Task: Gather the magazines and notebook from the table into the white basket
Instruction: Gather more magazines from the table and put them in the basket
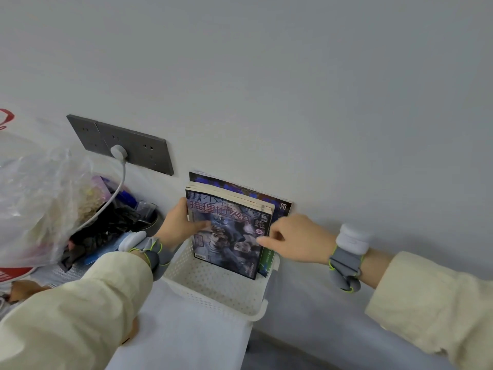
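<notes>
A white perforated basket stands against the wall at the table's edge. Several magazines stand upright inside it. The front magazine has a dark blue illustrated cover with Chinese lettering. A taller magazine leans on the wall behind it. A green-spined notebook shows at the right of the stack. My left hand grips the stack's left edge, thumb across the front cover. My right hand pinches the front magazine's right edge with curled fingers.
A crinkled clear plastic bag with contents bulges at the left. Beside it lie dark items and a metal cup. A grey socket strip on the wall holds a white plug and cable. White cloth covers the table in front.
</notes>
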### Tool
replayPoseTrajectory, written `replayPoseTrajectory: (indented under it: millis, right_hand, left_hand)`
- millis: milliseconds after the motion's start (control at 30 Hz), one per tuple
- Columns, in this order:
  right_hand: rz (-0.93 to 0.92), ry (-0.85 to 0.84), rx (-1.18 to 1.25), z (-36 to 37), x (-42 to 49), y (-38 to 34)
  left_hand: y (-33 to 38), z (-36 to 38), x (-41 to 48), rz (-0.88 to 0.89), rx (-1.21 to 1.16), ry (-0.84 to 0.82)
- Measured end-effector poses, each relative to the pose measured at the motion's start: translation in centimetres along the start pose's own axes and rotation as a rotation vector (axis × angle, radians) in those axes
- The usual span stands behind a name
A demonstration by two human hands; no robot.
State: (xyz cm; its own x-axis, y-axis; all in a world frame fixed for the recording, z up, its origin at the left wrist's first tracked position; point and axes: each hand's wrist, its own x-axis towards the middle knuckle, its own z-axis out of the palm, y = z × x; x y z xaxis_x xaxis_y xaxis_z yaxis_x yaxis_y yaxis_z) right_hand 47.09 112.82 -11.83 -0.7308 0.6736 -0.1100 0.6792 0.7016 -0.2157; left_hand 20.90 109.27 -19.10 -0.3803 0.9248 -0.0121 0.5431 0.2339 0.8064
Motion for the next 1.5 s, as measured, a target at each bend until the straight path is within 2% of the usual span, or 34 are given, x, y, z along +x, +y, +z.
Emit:
replayPoseTrajectory:
  millis: [100,300,500,600,700,800,1133,1367,1500]
  right_hand:
    - [0.155,-0.163,0.090,1.6,0.1,1.3]
    - [0.281,-0.182,0.352,3.6,1.0,1.2]
    - [0.337,-0.075,0.447,5.1,0.8,1.5]
    - [0.445,-0.041,0.548,6.6,1.1,1.2]
    - [0.564,0.069,0.691,8.3,1.5,0.5]
    - [0.614,0.160,0.730,8.9,1.6,-0.4]
    - [0.488,0.333,0.563,6.8,1.9,-0.4]
    - [0.497,0.208,0.433,6.8,2.0,-1.0]
    - [0.499,0.157,0.310,6.7,1.9,-0.9]
  left_hand:
    - [0.1,-0.3,0.2,0.008,-0.020,-0.033]
    - [-0.3,-0.6,0.4,-0.035,-0.165,-0.121]
    - [-0.5,-0.7,0.3,0.002,-0.181,-0.170]
    - [-1.0,-1.1,0.3,-0.028,-0.146,-0.193]
    - [-1.5,-1.3,0.2,-0.029,-0.148,-0.200]
    - [-2.0,-1.3,-0.2,-0.022,-0.166,-0.155]
    - [-2.2,-1.2,-0.2,-0.026,-0.246,-0.043]
    - [-1.1,-0.8,0.6,-0.010,-0.198,-0.071]
    - [-0.8,-0.6,0.4,0.019,-0.051,-0.071]
